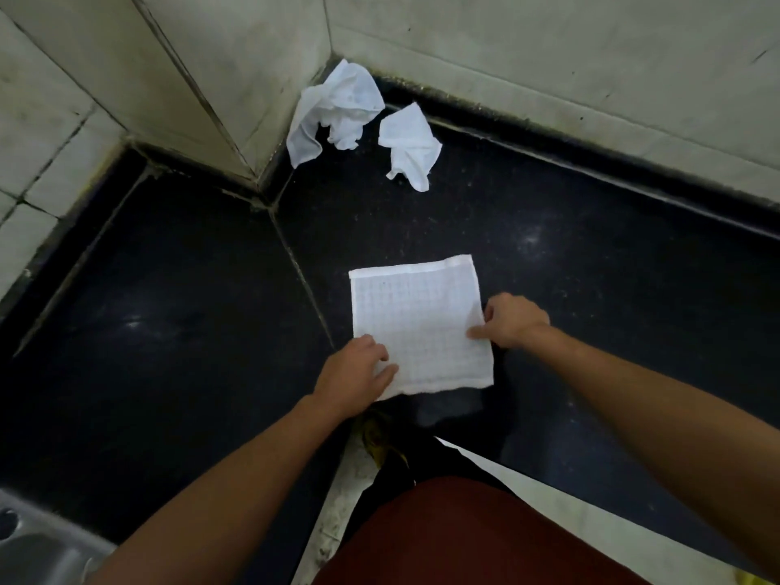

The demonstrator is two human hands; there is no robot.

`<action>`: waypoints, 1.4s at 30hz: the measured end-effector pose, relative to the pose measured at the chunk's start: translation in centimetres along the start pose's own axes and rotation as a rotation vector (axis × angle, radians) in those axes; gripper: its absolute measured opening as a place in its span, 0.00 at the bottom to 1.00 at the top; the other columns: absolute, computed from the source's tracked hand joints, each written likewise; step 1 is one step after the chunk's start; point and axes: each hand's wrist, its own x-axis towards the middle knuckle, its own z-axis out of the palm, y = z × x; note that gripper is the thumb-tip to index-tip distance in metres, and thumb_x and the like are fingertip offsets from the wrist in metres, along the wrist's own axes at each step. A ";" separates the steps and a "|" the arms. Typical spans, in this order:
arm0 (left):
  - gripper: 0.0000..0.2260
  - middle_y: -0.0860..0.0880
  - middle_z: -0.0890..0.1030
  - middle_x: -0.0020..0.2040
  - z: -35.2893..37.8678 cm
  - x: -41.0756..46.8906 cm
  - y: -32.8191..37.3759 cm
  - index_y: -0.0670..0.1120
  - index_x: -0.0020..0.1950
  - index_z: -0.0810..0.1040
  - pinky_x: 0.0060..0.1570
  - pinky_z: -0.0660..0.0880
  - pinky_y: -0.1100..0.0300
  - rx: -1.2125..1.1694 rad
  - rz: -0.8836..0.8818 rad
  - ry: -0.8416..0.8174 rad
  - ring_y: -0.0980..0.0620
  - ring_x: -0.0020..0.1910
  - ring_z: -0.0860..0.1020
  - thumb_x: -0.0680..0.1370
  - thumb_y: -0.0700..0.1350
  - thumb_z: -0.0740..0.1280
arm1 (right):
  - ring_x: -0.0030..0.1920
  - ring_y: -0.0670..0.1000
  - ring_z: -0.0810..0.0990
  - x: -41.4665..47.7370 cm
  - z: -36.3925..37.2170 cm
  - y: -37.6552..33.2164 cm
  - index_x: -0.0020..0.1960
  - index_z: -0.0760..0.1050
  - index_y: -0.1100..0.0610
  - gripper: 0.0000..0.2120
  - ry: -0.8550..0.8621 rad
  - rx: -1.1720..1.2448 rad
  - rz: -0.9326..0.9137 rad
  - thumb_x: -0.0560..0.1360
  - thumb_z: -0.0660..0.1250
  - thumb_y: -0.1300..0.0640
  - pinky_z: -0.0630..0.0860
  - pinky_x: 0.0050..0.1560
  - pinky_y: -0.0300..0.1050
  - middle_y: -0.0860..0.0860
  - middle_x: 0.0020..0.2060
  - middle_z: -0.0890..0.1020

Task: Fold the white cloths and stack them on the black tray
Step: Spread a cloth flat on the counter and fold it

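Cloth first: the white cloth (418,323) lies spread almost flat on the black counter (169,331) right in front of me. It is a rough square with a fine woven grid across its face and a thicker hem along the far edge. Its near edge sits slightly raised, with a shadow under it. My left hand (354,373) holds the near left corner, thumb on top and fingers curled against the fabric. My right hand (513,320) pinches the right edge, thumb laid over the cloth and fingers tucked at its side. Well apart from it, in the far corner where the tiled walls (548,35) meet, two more white cloths lie bunched. The larger crumpled cloth (333,107) leans against the wall, and the smaller crumpled cloth (409,145) sits just beside it on the counter. A steel sink (25,542) shows at my lower left.
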 end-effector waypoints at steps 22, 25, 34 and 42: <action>0.06 0.49 0.76 0.46 0.4 0.9 0.9 0.45 0.47 0.76 0.43 0.74 0.56 0.276 0.215 -0.113 0.51 0.44 0.74 0.78 0.45 0.62 | 0.53 0.52 0.78 -4.8 3.0 -1.0 0.55 0.76 0.51 0.11 0.075 -0.314 -0.602 0.76 0.63 0.49 0.73 0.48 0.46 0.48 0.53 0.79; 0.06 0.49 0.74 0.46 2.1 -1.4 0.5 0.46 0.47 0.76 0.38 0.69 0.59 0.292 0.264 -0.190 0.51 0.45 0.73 0.73 0.47 0.66 | 0.55 0.53 0.75 -6.5 5.6 0.3 0.59 0.73 0.52 0.16 0.035 -0.458 -0.593 0.72 0.66 0.50 0.69 0.43 0.47 0.50 0.54 0.75; 0.18 0.47 0.70 0.51 3.7 -2.7 -0.1 0.46 0.56 0.69 0.43 0.67 0.59 0.340 0.233 -0.140 0.49 0.49 0.69 0.69 0.33 0.65 | 0.28 0.54 0.74 -6.2 8.4 1.2 0.37 0.73 0.57 0.18 0.263 -0.559 -0.567 0.51 0.77 0.61 0.62 0.23 0.43 0.52 0.29 0.74; 0.04 0.50 0.73 0.46 2.1 -3.3 -1.7 0.45 0.47 0.74 0.39 0.68 0.60 0.183 0.220 -0.160 0.50 0.46 0.73 0.75 0.40 0.62 | 0.38 0.56 0.75 -7.1 8.2 3.3 0.36 0.75 0.56 0.09 0.389 -0.442 -0.633 0.61 0.72 0.53 0.69 0.34 0.47 0.53 0.37 0.75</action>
